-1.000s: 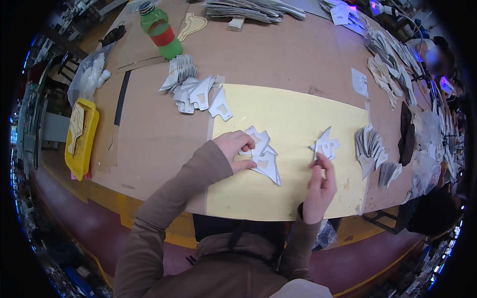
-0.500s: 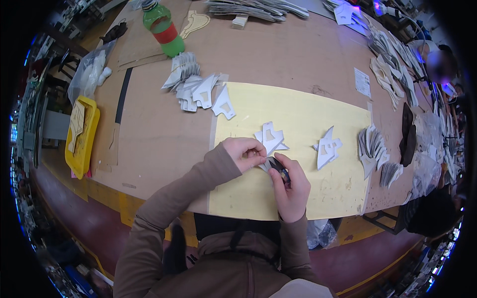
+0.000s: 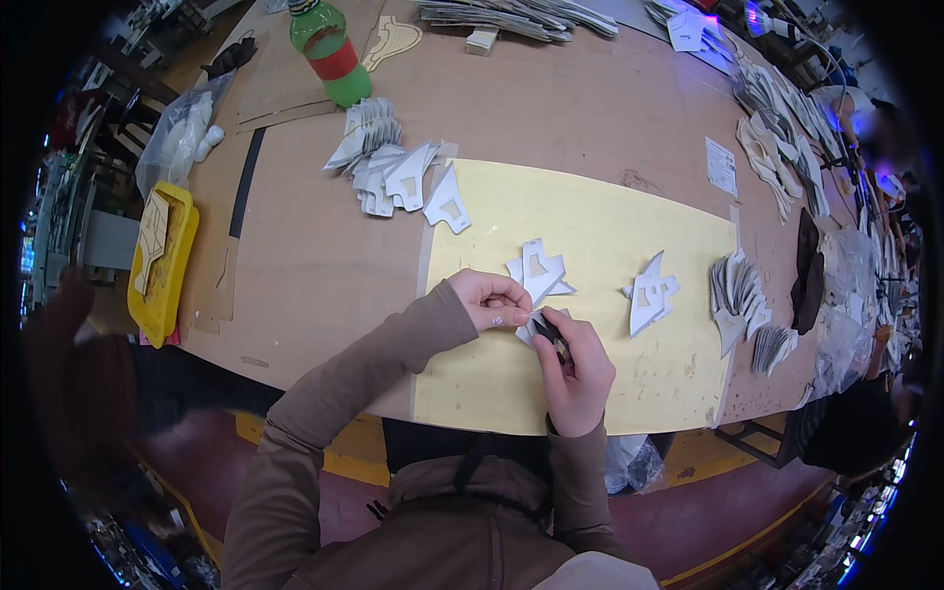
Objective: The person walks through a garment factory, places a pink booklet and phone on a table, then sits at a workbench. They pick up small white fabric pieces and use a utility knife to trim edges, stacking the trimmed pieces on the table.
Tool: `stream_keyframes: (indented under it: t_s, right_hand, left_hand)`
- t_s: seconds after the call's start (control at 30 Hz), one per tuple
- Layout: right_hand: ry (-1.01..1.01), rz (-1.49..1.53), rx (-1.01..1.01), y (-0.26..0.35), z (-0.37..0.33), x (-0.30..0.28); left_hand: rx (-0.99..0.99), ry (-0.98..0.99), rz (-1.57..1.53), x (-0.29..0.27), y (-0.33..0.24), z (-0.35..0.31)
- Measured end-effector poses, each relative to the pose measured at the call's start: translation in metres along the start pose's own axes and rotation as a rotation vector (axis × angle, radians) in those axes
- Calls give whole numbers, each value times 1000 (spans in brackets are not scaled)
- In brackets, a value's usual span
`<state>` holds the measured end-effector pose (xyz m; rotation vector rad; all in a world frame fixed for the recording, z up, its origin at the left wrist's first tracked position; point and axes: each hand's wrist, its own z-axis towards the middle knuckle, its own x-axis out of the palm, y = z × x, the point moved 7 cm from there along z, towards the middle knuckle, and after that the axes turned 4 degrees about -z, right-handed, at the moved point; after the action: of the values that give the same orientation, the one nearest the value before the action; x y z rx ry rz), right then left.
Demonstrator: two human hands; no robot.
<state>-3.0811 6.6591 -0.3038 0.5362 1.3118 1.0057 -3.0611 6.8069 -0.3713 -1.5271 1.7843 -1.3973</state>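
Over the yellow sheet [image 3: 482,388], my left hand [image 3: 492,300] pinches the edge of a small grey-white cut piece [image 3: 525,333], mostly covered by my fingers. My right hand [image 3: 580,376] is closed around small dark thread snips [image 3: 558,344], whose tip lies against that piece near my left fingertips. Just beyond my hands sits a little stack of white cut-out pieces [image 3: 541,267] with window-like openings. Another such stack [image 3: 649,295] lies to the right on the sheet. Fanned white pieces [image 3: 393,177] rest at the sheet's far left corner.
More fanned pieces [image 3: 736,295] lie at the sheet's right edge. A green bottle [image 3: 329,59] stands at the far left, and a yellow tray [image 3: 177,265] sits at the left table edge. Flat stacks [image 3: 511,15] lie at the back. A blurred person [image 3: 74,374] is at left.
My left hand has turned slightly, and the snips have shifted a little in my right hand. A blurred person has come into view at the left. The whole view has shifted slightly.
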Motion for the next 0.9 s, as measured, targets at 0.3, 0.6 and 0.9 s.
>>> stream_keyframes:
  t_s: [0.3,0.6,0.9]
  right_hand:
    - [-12,-19,-19,3,-1,-1]
    - [-21,-2,-27,5,0,0]
    - [-32,22,93,2,-5,6]
  left_hand:
    - [-3,12,-38,2,-2,0]
    - [11,17,-67,3,-1,0]
    - [4,0,-142,4,0,0]
